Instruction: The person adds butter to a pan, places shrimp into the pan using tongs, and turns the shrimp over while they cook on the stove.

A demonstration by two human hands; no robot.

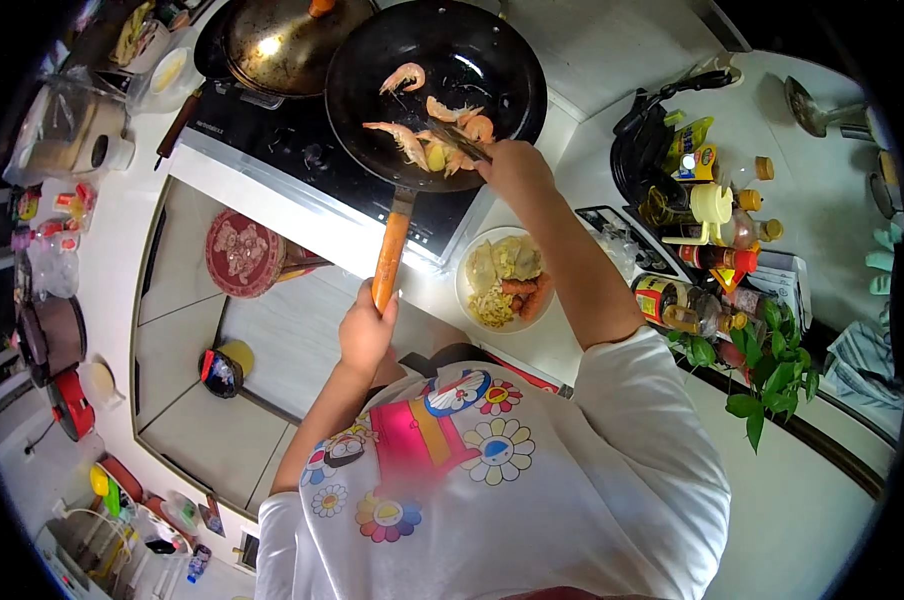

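Observation:
My left hand grips the wooden handle of a black wok, which is over the black glass stove. Above the near right side of the wok is my right hand, closed on what look like dark chopsticks. Their tips are among several pink-orange shrimp and a yellowish piece, perhaps ginger. One shrimp lies apart, farther up in the wok. Beside my right forearm, a white plate holds dumplings, sausages and scrambled egg.
A second pan with a metal lid stands left of the wok. Bottles, sauces and a leafy plant line the right counter. Left and below are a round red stool and a small bin on the floor.

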